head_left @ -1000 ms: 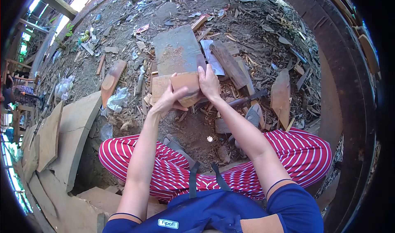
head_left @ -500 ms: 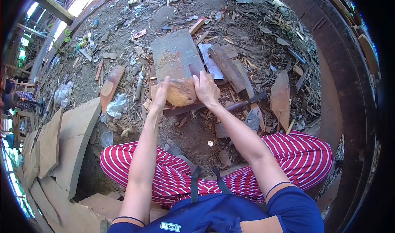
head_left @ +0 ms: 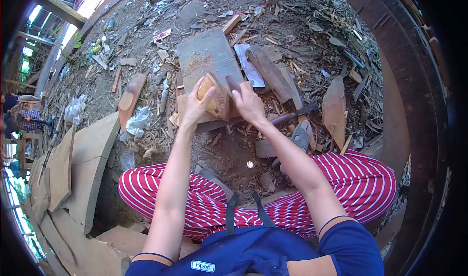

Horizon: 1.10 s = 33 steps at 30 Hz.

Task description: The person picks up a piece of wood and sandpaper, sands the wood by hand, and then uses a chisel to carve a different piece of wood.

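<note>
The left hand (head_left: 196, 105) has its fingers clamped on the tilted wooden block (head_left: 222, 103) near the grey board (head_left: 200, 47), where firm support seems wise, while the right hand's (head_left: 249, 105) fingers bend beside a dark flat piece (head_left: 232, 83), their grip unclear.

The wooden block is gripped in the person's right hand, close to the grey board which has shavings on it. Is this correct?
Not quite: the head view shows the wooden block gripped in the left hand. The right hand holds a dark flat piece beside it. The block is indeed close to the grey board with shavings on it.
</note>
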Available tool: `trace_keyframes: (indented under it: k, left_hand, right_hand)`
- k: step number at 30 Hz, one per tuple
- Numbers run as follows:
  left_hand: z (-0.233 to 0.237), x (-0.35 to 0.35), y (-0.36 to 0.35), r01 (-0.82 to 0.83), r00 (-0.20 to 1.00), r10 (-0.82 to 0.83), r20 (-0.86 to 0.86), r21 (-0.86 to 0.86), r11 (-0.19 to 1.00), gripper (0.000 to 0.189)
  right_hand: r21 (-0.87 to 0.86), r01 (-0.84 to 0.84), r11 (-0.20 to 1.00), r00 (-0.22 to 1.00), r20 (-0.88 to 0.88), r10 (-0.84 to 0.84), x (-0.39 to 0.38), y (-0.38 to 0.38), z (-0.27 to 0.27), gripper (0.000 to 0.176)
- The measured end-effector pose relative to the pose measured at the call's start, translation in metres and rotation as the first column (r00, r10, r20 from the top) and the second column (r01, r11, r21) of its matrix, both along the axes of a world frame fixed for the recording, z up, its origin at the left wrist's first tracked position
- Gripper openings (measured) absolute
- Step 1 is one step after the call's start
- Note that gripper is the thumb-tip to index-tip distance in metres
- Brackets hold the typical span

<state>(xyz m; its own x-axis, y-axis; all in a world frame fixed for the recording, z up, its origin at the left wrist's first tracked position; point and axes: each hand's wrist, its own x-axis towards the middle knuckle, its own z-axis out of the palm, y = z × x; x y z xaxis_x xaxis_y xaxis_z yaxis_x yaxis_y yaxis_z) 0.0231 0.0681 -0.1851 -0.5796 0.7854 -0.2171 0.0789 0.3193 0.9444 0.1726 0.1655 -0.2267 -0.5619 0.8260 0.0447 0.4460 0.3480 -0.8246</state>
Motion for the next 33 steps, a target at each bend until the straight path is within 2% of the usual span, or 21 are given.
trace_keyframes:
  k: [1, 3, 5, 6, 7, 8, 10, 11, 14, 15, 17, 18, 19, 21, 22, 25, 26, 27, 29, 30, 33]
  left_hand:
    - [-0.007, 0.005, -0.002, -0.003, 1.000, 0.003, -0.001, -0.001, 1.000, 0.078]
    - [-0.026, 0.015, -0.008, -0.040, 0.969, 0.051, -0.240, 0.051, 0.998, 0.081]
    - [-0.021, 0.021, -0.007, -0.056, 0.976, 0.072, -0.208, 0.080, 0.995, 0.067]
    - [-0.029, 0.015, -0.004, -0.130, 0.991, 0.130, 0.012, 0.177, 0.976, 0.058]
    - [-0.031, 0.013, 0.000, -0.219, 0.958, 0.160, 0.236, 0.252, 0.943, 0.050]
    - [-0.033, 0.011, 0.004, -0.222, 0.957, 0.162, 0.239, 0.252, 0.942, 0.050]
    - [-0.030, 0.014, 0.013, -0.397, 0.854, 0.228, 0.468, 0.304, 0.866, 0.048]
    - [-0.036, 0.015, 0.018, -0.400, 0.852, 0.232, 0.470, 0.297, 0.867, 0.048]
    - [-0.058, 0.018, 0.028, -0.422, 0.903, 0.414, 0.116, 0.430, 0.798, 0.053]
    - [-0.062, 0.017, 0.026, -0.431, 0.898, 0.423, 0.119, 0.428, 0.794, 0.053]
    - [-0.070, 0.013, 0.022, -0.433, 0.901, 0.395, 0.177, 0.405, 0.806, 0.053]
    - [-0.061, 0.017, 0.021, -0.399, 0.915, 0.389, 0.110, 0.397, 0.826, 0.054]
    - [-0.061, 0.017, 0.021, -0.413, 0.909, 0.400, 0.116, 0.392, 0.822, 0.054]
    - [-0.060, 0.018, 0.019, -0.384, 0.900, 0.432, -0.066, 0.351, 0.854, 0.055]
    - [-0.049, 0.022, 0.018, -0.374, 0.920, 0.391, 0.024, 0.354, 0.857, 0.055]
    - [-0.038, 0.024, 0.018, -0.410, 0.898, 0.437, -0.046, 0.270, 0.871, 0.054]
    - [-0.047, 0.022, 0.018, -0.379, 0.907, 0.420, -0.039, 0.362, 0.852, 0.054]
    - [-0.051, 0.021, 0.021, -0.379, 0.907, 0.420, -0.029, 0.376, 0.846, 0.054]
    - [-0.057, 0.022, 0.019, -0.458, 0.882, 0.345, 0.321, 0.412, 0.788, 0.055]
    - [-0.058, 0.020, 0.016, -0.465, 0.869, 0.334, 0.364, 0.370, 0.804, 0.055]
    - [-0.060, 0.022, 0.017, -0.495, 0.864, 0.417, 0.283, 0.322, 0.807, 0.053]
  right_hand:
    - [-0.001, -0.003, 1.000, 1.000, -0.001, 0.003, -0.001, 0.006, -0.001, 0.033]
    - [-0.072, 0.077, 0.994, 0.996, 0.051, -0.074, -0.001, 0.019, 0.002, 0.032]
    - [-0.013, 0.034, 0.999, 0.996, 0.087, -0.033, -0.006, 0.024, 0.020, 0.032]
    - [0.075, -0.016, 0.997, 0.999, 0.032, 0.014, -0.010, 0.021, 0.039, 0.030]
    - [0.163, -0.060, 0.985, 0.998, -0.019, 0.064, -0.016, 0.017, 0.049, 0.028]
    - [0.163, -0.063, 0.985, 0.998, -0.016, 0.066, -0.025, 0.015, 0.050, 0.028]
    - [0.491, -0.152, 0.858, 0.978, -0.053, 0.203, -0.043, 0.011, 0.050, 0.023]
    - [0.486, -0.156, 0.860, 0.977, -0.050, 0.205, -0.048, 0.006, 0.048, 0.023]
    - [0.390, -0.089, 0.917, 0.996, 0.011, 0.092, -0.051, -0.014, 0.043, 0.015]
    - [0.389, -0.100, 0.916, 0.995, 0.015, 0.102, -0.042, -0.025, 0.040, 0.015]
    - [0.530, -0.132, 0.837, 0.989, 0.008, 0.151, -0.019, -0.039, 0.032, 0.010]
    - [0.484, -0.221, 0.847, 0.975, 0.121, 0.185, -0.011, -0.041, 0.033, 0.008]
    - [0.480, -0.235, 0.845, 0.972, 0.128, 0.197, -0.015, -0.037, 0.033, 0.008]
    - [0.621, -0.103, 0.777, 0.994, 0.047, 0.094, -0.037, -0.021, 0.037, 0.008]
    - [0.541, -0.119, 0.832, 0.991, 0.111, 0.070, -0.053, -0.009, 0.047, 0.009]
    - [0.572, -0.080, 0.817, 0.996, 0.086, 0.037, -0.085, 0.012, 0.042, 0.011]
    - [0.588, -0.070, 0.806, 0.997, 0.064, 0.040, -0.078, 0.006, 0.038, 0.012]
    - [0.595, -0.090, 0.799, 0.996, 0.048, 0.077, -0.062, -0.007, 0.043, 0.011]
    - [0.601, -0.184, 0.778, 0.982, 0.078, 0.172, -0.028, -0.034, 0.028, 0.012]
    - [0.599, -0.191, 0.778, 0.981, 0.086, 0.175, -0.026, -0.034, 0.032, 0.012]
    - [0.556, -0.239, 0.797, 0.971, 0.127, 0.202, -0.039, -0.030, 0.043, 0.011]
